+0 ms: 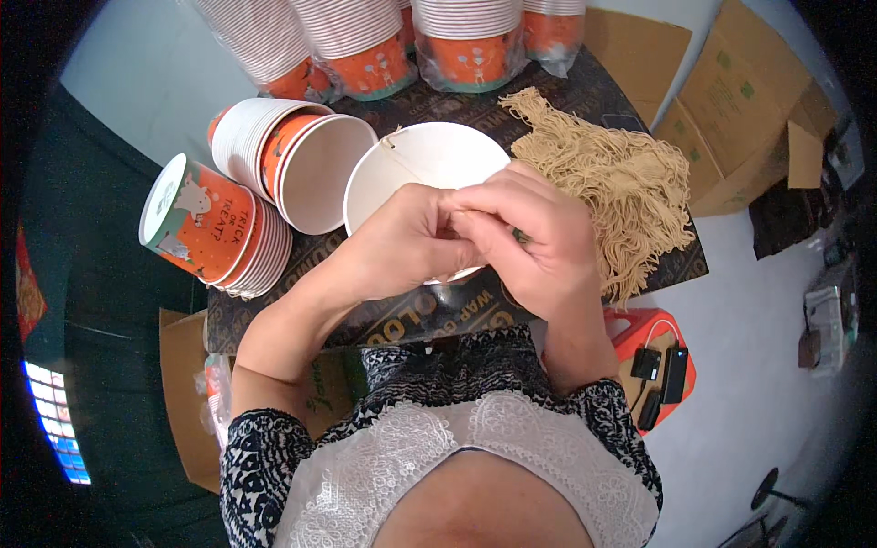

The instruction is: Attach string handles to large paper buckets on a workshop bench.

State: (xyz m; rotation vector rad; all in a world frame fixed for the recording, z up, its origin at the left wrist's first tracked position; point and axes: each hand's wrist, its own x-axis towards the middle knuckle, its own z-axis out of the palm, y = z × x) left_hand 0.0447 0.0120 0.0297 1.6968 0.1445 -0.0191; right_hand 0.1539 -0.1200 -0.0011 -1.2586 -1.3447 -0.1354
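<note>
A white-lined paper cup (427, 151) stands near the middle of the table, its mouth facing up. At its far left rim a beige cord (390, 142) is knotted, and a thin length of it runs across the inside toward my hands. My left hand (416, 237) and my right hand (539, 233) meet over the cup's near right side. Their fingertips are pinched together on the cord, mostly hidden by the fingers. A bundle of loose beige cords (612, 183) lies just beyond my right hand.
Left of the cup lie a nested stack of paper cups (315, 173) and a second orange-printed stack (215, 224). Several bagged cup stacks (470, 50) line the table's back. Cardboard boxes (731, 119) stand at the right; a red-edged stool (630, 365) holds small black devices.
</note>
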